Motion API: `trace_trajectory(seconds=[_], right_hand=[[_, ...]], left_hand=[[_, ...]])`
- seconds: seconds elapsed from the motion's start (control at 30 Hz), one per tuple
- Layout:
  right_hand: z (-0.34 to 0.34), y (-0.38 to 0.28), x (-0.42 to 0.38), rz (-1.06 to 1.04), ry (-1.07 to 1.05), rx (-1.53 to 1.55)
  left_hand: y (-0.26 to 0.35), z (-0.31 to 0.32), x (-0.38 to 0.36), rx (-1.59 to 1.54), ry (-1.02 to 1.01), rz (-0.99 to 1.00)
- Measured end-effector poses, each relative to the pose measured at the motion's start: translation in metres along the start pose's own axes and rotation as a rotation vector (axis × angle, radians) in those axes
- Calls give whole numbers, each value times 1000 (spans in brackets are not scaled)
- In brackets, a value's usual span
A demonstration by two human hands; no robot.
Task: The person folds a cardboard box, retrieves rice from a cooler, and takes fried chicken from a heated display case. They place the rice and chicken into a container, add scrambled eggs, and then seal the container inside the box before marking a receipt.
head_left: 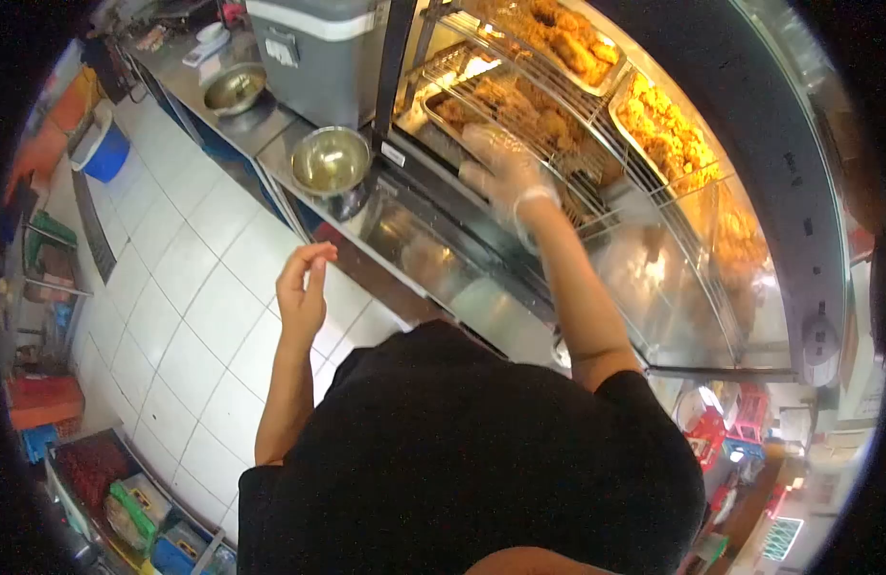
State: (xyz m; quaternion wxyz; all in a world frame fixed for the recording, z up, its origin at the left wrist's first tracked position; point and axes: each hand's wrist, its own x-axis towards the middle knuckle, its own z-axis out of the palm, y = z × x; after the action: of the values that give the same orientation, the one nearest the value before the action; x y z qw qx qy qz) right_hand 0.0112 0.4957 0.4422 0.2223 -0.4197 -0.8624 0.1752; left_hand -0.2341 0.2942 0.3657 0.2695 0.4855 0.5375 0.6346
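Observation:
My right hand point(510, 172), in a clear plastic glove, reaches into the lit glass warming cabinet point(596, 259). Its fingers look spread and nothing shows in them, though motion smears them. Just beyond the fingers lies a tray of fried chicken point(505, 101) on a wire rack point(596, 134). My bare left hand point(304, 292) hangs over the floor in front of the counter. Its fingers are loosely bent with the thumb apart, and it holds nothing.
A steel bowl point(331, 161) stands on the metal counter point(395, 225), with another bowl point(235, 89) farther left. Behind them is a grey cooler box point(318, 67). More fried pieces point(663, 129) fill upper trays. A blue bucket point(105, 153) sits on the tiled floor point(194, 259).

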Motion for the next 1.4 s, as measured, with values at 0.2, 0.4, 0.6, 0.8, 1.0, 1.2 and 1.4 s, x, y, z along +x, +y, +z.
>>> trace_trajectory(seconds=[0.2,0.4,0.6,0.8,1.0,1.2,1.4], right_hand=[[-26,20,104,605,-61,-374],[8,78,184,502,194,-239],[2,71,185,371,96,-195],[-6,60,185,323,2,-145],[-10,56,187,297,-77,-125],[17,119,175,632,-20,76],[-21,101,135,714,243,124]], left_hand=[[-12,-7,-8,-147,110,-41],[-14,-14,-21,-91,153,-54],[-13,-42,-33,51,213,-109],[-10,-46,-43,-7,308,-165],[-10,-33,-36,-23,209,-196],[-11,-27,-13,-20,131,-121],[-10,-17,-10,38,36,-143]])
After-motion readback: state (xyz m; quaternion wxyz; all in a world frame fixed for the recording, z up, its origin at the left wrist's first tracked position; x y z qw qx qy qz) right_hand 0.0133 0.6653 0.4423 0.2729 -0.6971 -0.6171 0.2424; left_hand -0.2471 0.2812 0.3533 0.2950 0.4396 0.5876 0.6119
